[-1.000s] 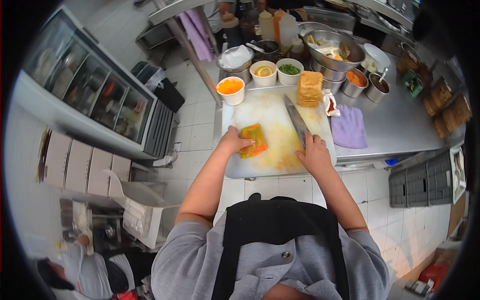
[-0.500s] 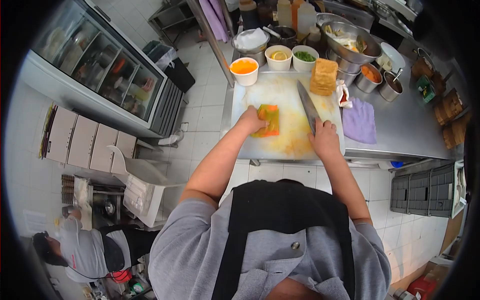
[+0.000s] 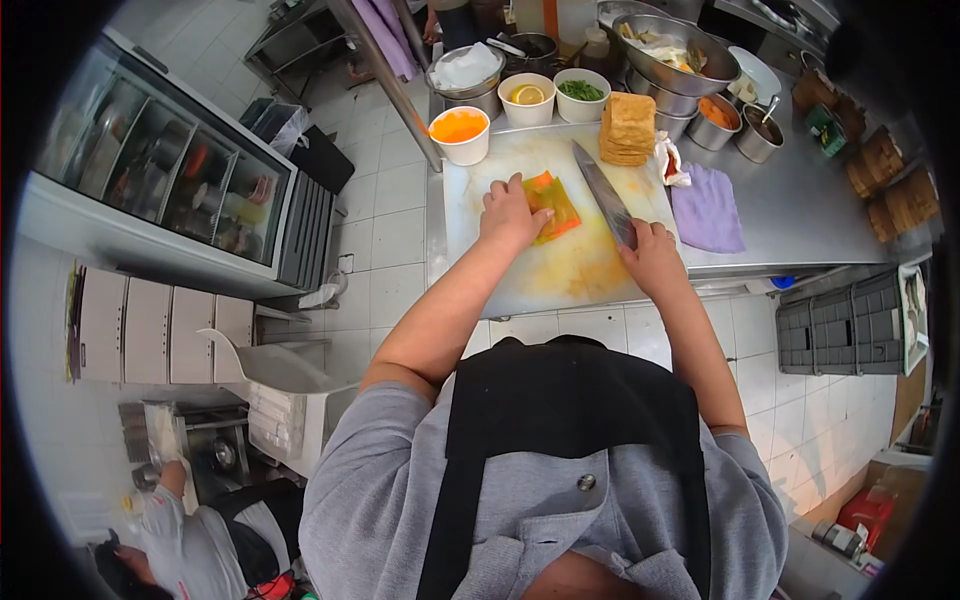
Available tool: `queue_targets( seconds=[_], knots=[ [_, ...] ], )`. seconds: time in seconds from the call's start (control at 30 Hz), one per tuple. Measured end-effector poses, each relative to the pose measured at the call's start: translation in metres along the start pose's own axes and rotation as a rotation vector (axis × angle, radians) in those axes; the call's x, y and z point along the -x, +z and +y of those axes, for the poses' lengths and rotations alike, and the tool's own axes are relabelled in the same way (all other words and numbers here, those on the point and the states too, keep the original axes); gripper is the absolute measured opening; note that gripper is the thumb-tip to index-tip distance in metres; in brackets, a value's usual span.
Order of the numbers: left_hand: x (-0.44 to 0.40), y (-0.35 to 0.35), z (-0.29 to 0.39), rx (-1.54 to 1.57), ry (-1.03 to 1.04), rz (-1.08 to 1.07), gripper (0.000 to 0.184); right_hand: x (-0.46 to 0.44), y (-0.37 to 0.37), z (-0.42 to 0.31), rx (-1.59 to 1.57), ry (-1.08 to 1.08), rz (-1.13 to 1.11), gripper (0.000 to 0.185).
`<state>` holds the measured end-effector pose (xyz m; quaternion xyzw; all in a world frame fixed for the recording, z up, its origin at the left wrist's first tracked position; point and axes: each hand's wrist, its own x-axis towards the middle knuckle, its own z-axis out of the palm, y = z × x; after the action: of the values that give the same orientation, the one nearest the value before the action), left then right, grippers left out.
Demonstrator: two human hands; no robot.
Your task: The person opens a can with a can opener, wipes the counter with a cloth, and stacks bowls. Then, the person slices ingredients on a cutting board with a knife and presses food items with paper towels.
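A flat green and orange food piece (image 3: 560, 209) lies on the white cutting board (image 3: 480, 268). My left hand (image 3: 512, 213) rests at its left side, fingers apart, with the thumb over its edge. My right hand (image 3: 655, 256) is closed around the handle of a large knife (image 3: 603, 190), whose blade lies on the board pointing away from me. Behind the knife, a stack of toasted bread slices (image 3: 628, 130) stands at the board's far right. An orange-filled tub (image 3: 461, 135) sits at the far left corner.
Tubs of lemon (image 3: 526, 98) and chopped greens (image 3: 581, 97) line the board's far edge. Steel bowls (image 3: 677, 60) stand behind, and a purple cloth (image 3: 708, 208) lies at the right. Another person (image 3: 200, 540) is at the lower left.
The food piece has moved away from me and is turned at an angle. My left hand has shifted with it, and its fingers are now more spread. The knife stays in my right hand.
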<state>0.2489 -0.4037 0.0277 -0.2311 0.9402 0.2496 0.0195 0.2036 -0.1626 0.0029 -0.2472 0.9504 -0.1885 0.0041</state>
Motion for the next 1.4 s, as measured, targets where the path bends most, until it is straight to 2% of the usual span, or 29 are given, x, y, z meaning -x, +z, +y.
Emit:
queue_targets(
  seconds=[0.03,0.1,0.13,0.2,0.23,0.3,0.33,0.5,0.73,0.8,0.83,0.9,0.93,1.0,1.2,1.33,1.4],
  knots=[
    [-0.004,0.002,-0.003,-0.004,0.005,-0.008,0.091,0.001,-0.001,-0.001,-0.002,0.01,-0.001,0.055],
    [-0.016,0.008,-0.011,-0.015,0.244,0.092,0.108,0.002,-0.005,-0.003,-0.035,0.03,-0.019,0.054],
    [-0.012,0.003,-0.006,-0.016,0.247,0.083,0.108,0.002,-0.007,-0.003,-0.035,0.039,-0.022,0.054],
    [-0.001,-0.014,0.01,-0.347,0.351,-0.02,0.123,0.003,-0.009,-0.002,-0.061,0.032,-0.036,0.053],
    [-0.003,-0.012,0.01,-0.348,0.354,-0.024,0.123,0.003,-0.008,-0.002,-0.062,0.038,-0.037,0.053],
    [-0.013,-0.008,0.01,-0.371,0.331,-0.193,0.129,0.003,-0.009,-0.002,-0.049,0.034,-0.055,0.054],
    [-0.015,-0.008,0.01,-0.375,0.336,-0.193,0.129,0.003,-0.009,-0.002,-0.052,0.038,-0.051,0.054],
    [-0.017,-0.009,0.012,-0.338,0.287,-0.254,0.122,0.005,-0.01,-0.005,0.01,0.045,-0.073,0.053],
    [-0.013,-0.002,-0.003,-0.267,0.342,-0.202,0.119,0.007,-0.009,0.001,-0.049,0.083,-0.037,0.054],
    [-0.003,-0.003,-0.001,-0.221,0.384,0.088,0.099,0.006,-0.007,0.008,-0.08,0.049,-0.023,0.055],
    [-0.003,-0.003,-0.001,-0.219,0.382,0.088,0.099,0.005,-0.005,0.013,-0.078,0.047,-0.025,0.055],
    [-0.002,-0.002,-0.003,-0.085,0.519,0.276,0.07,0.0,-0.001,0.019,-0.148,0.056,-0.053,0.059],
    [-0.001,0.0,-0.003,-0.08,0.513,0.278,0.07,-0.001,-0.001,0.018,-0.144,0.052,-0.057,0.059],
    [0.002,0.008,-0.003,-0.163,0.606,0.205,0.051,-0.002,-0.004,0.016,-0.163,0.104,-0.067,0.061],
    [-0.002,0.022,-0.001,-0.174,0.392,0.008,0.051,0.0,-0.008,0.013,-0.156,0.097,-0.084,0.062],
    [-0.011,0.017,0.0,-0.175,0.355,-0.078,0.053,-0.001,-0.005,0.014,-0.128,0.103,-0.079,0.059],
    [-0.014,0.015,-0.002,-0.175,0.358,-0.127,0.056,0.0,-0.004,0.015,-0.197,0.178,-0.14,0.056]
  ],
)
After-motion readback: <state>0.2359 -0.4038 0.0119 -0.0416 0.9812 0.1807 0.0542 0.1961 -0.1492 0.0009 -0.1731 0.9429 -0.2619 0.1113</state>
